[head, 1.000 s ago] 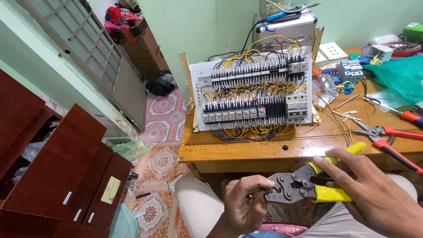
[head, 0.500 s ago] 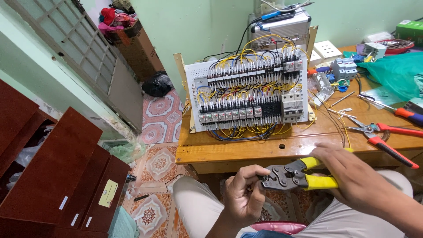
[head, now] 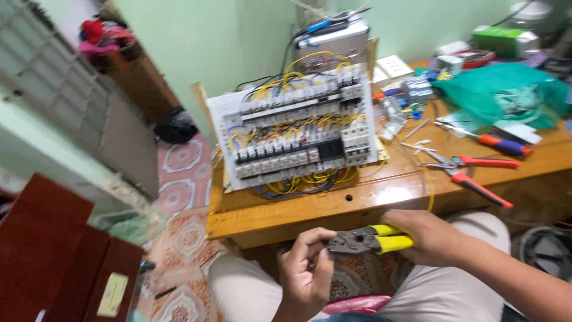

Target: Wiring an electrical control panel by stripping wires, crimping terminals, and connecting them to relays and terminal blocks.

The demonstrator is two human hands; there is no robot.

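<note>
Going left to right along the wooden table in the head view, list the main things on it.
Wired electrical panel → red-handled pliers → screwdriver with red and blue handle → green plastic bag.

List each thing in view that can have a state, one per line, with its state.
Crimping pliers: handles squeezed together in the right hand.
Left hand: fingertips pinched at the pliers' head.
Wiring panel: propped upright on the wooden table.
Red-handled pliers: lying open.
Screwdriver: lying flat.
</note>
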